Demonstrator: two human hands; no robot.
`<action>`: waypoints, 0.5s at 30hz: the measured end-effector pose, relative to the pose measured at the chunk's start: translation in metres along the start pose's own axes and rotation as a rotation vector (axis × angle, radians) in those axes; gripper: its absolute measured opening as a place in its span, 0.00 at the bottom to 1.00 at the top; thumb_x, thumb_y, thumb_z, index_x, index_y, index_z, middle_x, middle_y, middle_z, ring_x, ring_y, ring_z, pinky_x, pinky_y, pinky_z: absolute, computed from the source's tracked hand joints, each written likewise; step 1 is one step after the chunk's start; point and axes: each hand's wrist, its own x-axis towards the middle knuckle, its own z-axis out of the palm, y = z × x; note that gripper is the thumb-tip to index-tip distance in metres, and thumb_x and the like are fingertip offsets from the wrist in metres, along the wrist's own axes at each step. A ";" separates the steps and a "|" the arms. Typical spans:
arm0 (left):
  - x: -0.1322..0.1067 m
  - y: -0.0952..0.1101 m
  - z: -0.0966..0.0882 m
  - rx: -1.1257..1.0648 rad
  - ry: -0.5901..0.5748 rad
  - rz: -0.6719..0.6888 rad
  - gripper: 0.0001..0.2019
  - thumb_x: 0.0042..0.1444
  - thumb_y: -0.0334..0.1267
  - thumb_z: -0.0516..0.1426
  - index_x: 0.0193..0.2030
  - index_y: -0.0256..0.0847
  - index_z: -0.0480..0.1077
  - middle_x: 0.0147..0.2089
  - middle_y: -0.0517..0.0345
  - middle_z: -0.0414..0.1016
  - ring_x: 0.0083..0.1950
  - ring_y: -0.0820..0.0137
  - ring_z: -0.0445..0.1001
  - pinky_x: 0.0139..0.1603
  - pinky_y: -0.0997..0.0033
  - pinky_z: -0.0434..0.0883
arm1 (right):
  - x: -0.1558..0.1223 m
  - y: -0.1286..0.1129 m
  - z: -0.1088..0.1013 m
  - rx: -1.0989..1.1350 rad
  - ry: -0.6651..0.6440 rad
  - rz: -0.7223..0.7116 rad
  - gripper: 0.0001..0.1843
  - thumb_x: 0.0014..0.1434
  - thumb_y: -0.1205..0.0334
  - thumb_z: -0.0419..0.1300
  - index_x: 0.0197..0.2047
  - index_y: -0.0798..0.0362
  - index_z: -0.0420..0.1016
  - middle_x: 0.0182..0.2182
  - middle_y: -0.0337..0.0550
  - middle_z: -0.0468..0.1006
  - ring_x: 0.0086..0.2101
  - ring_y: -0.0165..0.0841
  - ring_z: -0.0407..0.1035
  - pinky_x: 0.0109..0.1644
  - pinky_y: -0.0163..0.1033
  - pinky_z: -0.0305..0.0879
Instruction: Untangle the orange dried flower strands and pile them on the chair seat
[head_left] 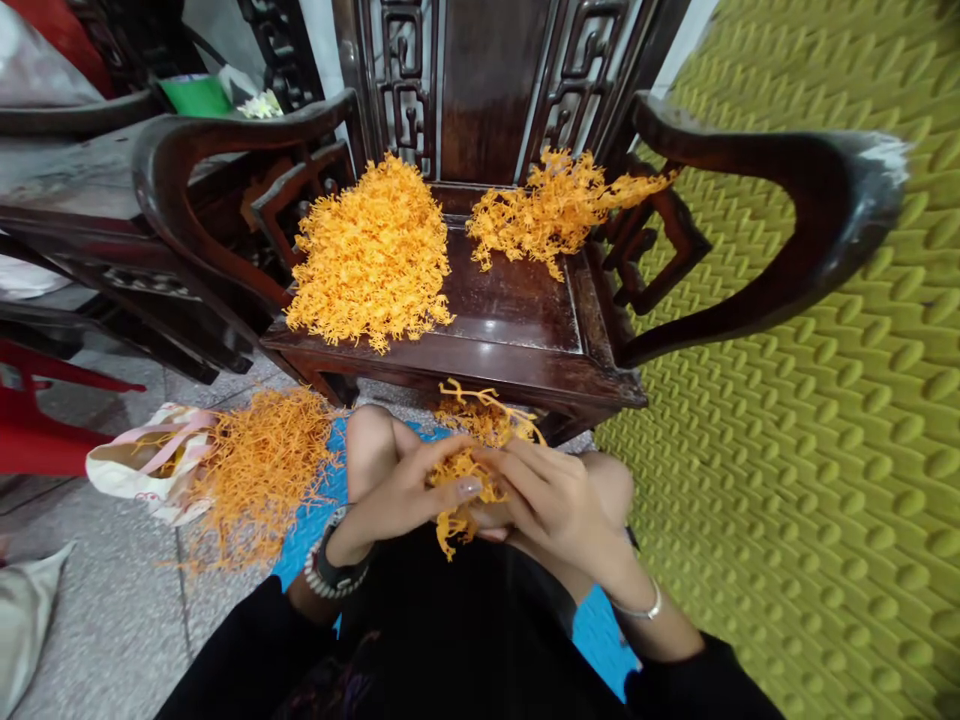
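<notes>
Your left hand (397, 497) and right hand (559, 500) meet just in front of the dark carved wooden chair (487, 362). The fingers (424, 470) of both are curled closed around a small clump of thin orange strands (459, 468), held low over your knees, probably so loose bits stay together. On the chair's seat, a dense orange mound (371, 255) sits at the left and a looser orange tuft (551, 210) at the back right, seemingly kept apart as separate lots. On the floor left of the chair, a straggly orange heap (255, 470) spills over a white cloth bag (131, 468).
</notes>
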 end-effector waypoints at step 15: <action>-0.037 0.037 -0.009 0.475 -0.129 0.200 0.17 0.68 0.33 0.44 0.25 0.40 0.54 0.22 0.63 0.57 0.23 0.77 0.56 0.25 0.75 0.58 | -0.003 -0.024 -0.032 -0.329 -0.228 -0.394 0.17 0.66 0.73 0.46 0.35 0.54 0.74 0.19 0.39 0.70 0.21 0.31 0.61 0.26 0.38 0.60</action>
